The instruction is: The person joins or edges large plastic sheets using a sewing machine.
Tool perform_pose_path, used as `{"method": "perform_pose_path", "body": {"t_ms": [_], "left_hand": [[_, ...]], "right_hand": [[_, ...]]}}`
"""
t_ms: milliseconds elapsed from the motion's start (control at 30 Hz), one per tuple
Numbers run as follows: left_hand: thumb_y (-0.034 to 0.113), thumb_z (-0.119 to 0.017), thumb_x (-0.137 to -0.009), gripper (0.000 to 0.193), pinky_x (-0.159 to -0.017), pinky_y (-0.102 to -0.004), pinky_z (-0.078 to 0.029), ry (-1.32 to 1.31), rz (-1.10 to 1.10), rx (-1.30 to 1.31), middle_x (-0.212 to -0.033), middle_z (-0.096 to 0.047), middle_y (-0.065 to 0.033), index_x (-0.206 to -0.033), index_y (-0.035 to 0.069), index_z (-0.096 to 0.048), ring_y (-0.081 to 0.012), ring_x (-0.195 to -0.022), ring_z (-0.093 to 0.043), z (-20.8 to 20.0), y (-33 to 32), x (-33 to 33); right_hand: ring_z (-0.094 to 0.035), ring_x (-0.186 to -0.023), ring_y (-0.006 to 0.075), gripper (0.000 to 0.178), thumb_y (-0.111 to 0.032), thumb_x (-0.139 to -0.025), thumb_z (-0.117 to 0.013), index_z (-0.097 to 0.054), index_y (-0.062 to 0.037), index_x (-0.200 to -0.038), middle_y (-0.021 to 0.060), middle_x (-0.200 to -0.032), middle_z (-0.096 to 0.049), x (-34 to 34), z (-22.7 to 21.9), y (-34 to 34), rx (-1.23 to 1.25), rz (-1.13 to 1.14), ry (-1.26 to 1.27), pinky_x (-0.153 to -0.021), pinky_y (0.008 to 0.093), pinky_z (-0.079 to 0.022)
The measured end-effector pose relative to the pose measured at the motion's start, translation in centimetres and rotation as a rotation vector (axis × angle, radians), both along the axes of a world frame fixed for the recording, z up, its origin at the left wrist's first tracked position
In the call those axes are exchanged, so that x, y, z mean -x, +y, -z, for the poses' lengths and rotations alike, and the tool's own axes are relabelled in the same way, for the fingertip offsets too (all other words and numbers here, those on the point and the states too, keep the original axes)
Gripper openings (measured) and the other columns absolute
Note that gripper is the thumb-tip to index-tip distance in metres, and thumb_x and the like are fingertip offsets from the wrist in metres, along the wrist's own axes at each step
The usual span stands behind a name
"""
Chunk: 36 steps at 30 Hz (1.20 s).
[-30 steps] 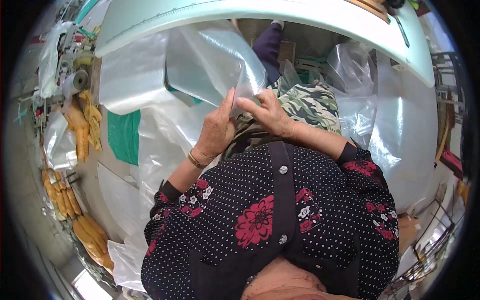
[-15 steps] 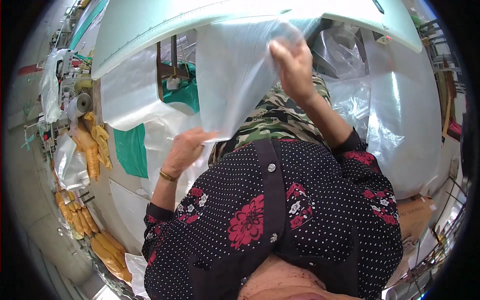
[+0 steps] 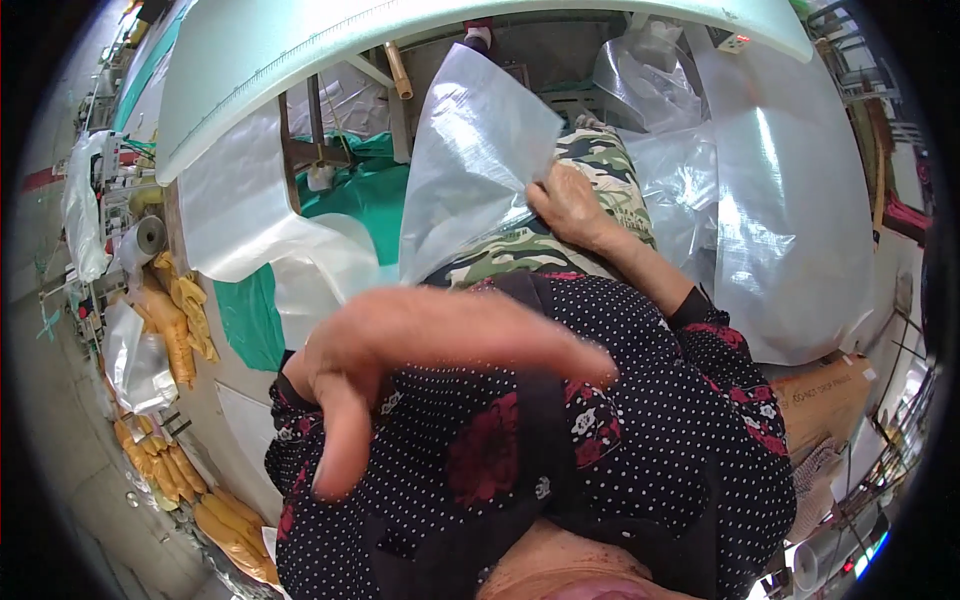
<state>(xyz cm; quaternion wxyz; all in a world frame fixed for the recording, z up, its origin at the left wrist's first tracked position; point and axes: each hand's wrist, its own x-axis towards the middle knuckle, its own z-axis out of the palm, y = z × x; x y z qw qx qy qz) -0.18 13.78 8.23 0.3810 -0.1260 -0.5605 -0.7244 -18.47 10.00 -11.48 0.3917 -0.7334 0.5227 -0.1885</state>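
Observation:
A clear plastic sheet (image 3: 480, 150) hangs over my lap, below the edge of the pale table. At its lower right edge my right hand (image 3: 570, 203) is closed on it, near my camouflage-patterned trousers. My left hand (image 3: 420, 335) is raised close in front of my chest, large in the picture. Its thumb points down and its fingers reach to the right, apart from the thumb, with nothing held. It hides part of my dotted shirt and is clear of the sheet.
The pale table (image 3: 350, 45) with a ruler scale curves across the top. Milky plastic film (image 3: 240, 170) drapes at the left over green sheeting (image 3: 250, 315). More clear film (image 3: 770, 210) hangs at the right, above a cardboard box (image 3: 830, 400). Yellow bundles (image 3: 160, 455) lie far left.
My left hand has let go of the sheet and risen toward my chest. My right hand has moved down with the sheet, which has come off the table edge.

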Motion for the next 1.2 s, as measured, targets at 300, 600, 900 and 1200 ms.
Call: {"method": "perform_pose_path", "body": {"t_ms": [300,600,900,1200], "left_hand": [[0.043,-0.061,-0.093,0.081,-0.099,-0.0634,-0.039,0.052,0.344,-0.272,-0.128,-0.039,-0.0499,-0.135,-0.021,-0.034,-0.0572,-0.124,-0.043,-3.3,0.6,3.1],[0.020,-0.062,-0.093,0.029,-0.054,-0.0225,-0.037,-0.893,-1.127,-0.232,-0.064,-0.057,-0.0032,-0.073,0.000,-0.064,-0.0082,-0.057,-0.047,4.5,-4.0,-0.7],[0.047,-0.063,-0.089,0.044,-0.050,-0.0220,-0.039,-1.505,-0.720,-0.341,-0.069,-0.061,0.0014,-0.073,0.006,-0.068,-0.0060,-0.060,-0.053,17.8,-8.0,-5.8],[0.043,-0.059,-0.095,0.041,-0.048,-0.0162,-0.044,-0.857,-0.554,-0.910,-0.081,-0.064,0.0007,-0.095,0.003,-0.066,-0.0032,-0.065,-0.059,20.1,-7.1,-7.3]], "right_hand": [[-0.059,-0.055,0.0265,0.068,-0.010,-0.080,-0.060,-0.041,-0.0132,-0.144,0.0075,-0.064,-0.062,0.1,-0.4,1.1,0.479,-0.160,0.080,-0.063,0.0399,-0.041],[-0.061,-0.065,0.0236,0.068,-0.008,-0.083,-0.062,-0.039,-0.0160,-0.146,0.0057,-0.066,-0.059,0.6,-1.1,0.9,0.407,-0.265,0.250,-0.088,0.0453,-0.042],[-0.064,-0.065,0.0221,0.059,-0.013,-0.081,-0.061,-0.050,-0.0195,-0.138,0.0031,-0.070,-0.062,0.3,-0.7,1.0,0.528,-0.228,0.204,-0.090,0.0503,-0.043],[-0.062,-0.064,0.0187,0.067,-0.006,-0.080,-0.063,-0.045,-0.0198,-0.143,0.0021,-0.067,-0.060,0.3,-0.6,1.0,0.589,-0.227,0.223,-0.090,0.0430,-0.045]]}}
